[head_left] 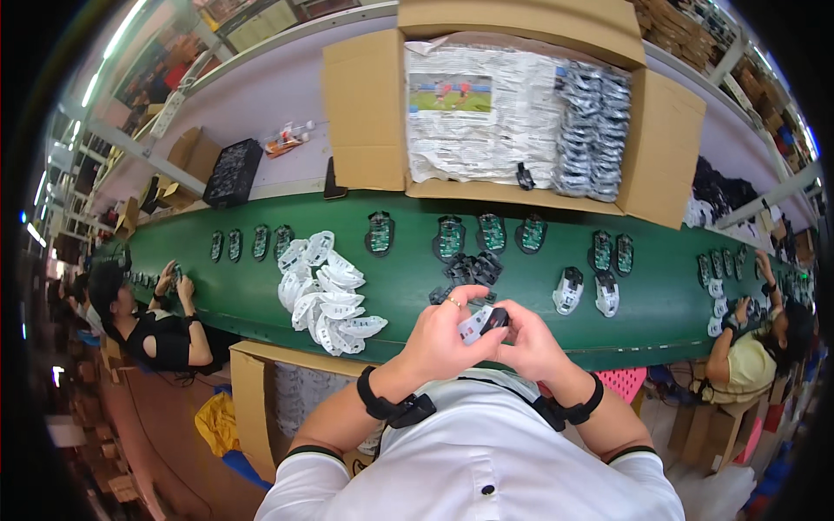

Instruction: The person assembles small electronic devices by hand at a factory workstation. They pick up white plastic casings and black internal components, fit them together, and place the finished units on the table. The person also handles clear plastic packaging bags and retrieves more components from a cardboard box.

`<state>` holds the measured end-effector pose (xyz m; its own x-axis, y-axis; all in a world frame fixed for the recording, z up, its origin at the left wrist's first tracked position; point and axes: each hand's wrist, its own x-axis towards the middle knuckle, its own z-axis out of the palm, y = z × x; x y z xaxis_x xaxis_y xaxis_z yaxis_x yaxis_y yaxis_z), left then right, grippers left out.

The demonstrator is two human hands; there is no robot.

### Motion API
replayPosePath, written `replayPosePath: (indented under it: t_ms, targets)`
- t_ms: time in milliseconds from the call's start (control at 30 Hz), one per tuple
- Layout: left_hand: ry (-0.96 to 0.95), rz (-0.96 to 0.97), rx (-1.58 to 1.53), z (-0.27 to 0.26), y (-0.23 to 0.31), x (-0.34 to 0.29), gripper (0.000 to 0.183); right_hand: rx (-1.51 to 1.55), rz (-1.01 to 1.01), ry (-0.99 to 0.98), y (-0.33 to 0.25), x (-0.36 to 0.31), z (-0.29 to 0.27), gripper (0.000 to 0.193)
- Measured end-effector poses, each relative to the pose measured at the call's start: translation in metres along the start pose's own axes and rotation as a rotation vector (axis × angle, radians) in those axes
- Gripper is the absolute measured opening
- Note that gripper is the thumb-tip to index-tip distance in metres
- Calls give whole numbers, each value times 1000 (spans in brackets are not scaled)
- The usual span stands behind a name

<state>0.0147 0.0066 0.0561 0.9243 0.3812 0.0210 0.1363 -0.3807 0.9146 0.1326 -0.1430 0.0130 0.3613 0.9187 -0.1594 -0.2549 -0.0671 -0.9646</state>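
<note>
At the near edge of the green bench, my left hand (437, 341) and my right hand (530, 346) close together around a half-assembled computer mouse (474, 328) with a white and a black part. My fingers cover much of it. Just beyond them lies a heap of black plastic parts (473, 271). To the left is a pile of white curved shells (326, 295). Black mouse bases with green circuit boards (449, 237) stand in a row farther back. On the right, two white-and-black mice (569, 291) rest on the bench.
Behind the bench, an open cardboard box (365, 122) holds silvery wrapped parts (593, 130) and a printed sheet. A black tray (232, 174) sits on the left of the shelf. Co-workers (143, 326) work at both ends. Another cardboard box (252, 399) stands below the bench at left.
</note>
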Motion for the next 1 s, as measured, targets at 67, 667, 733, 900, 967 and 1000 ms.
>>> replayPosePath:
  t_ms: [67,667,733,900,967,1000]
  targets:
    - [49,-3,-36,-1,-17,4,39,-140,-26,77,-9,6,11,43]
    - [32,43,688,-17,-135,-10,76,-293,279,364,78,47,-106,23]
    - [-97,-63,1017,-43,-168,-41,79,-857,274,458,96,49,-147,28]
    - [-185,45,1206,-91,-230,-78,46,-1308,-263,444,106,68,-121,47]
    - [-135,6,1166,-101,-239,-70,38,-1218,-267,271,115,85,-97,51]
    - [-107,-14,1149,-107,-242,-63,34,-1192,-287,221,122,95,-89,51]
